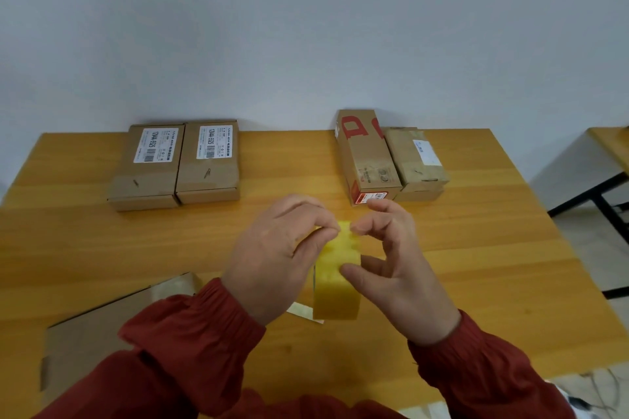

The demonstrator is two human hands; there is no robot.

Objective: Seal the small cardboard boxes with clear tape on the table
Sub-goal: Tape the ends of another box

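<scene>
Wooden table [476, 248] (pale wall [306, 27] behind); left hand [272, 258], right hand [401, 269] pinch tape roll [337, 292].

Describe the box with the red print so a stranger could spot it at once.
On the wooden table, look along the far edge by the wall to the right-hand pair of boxes. The red-print box is the left one of that pair, taller than the smaller box beside it, and alone bears large red markings.
</scene>
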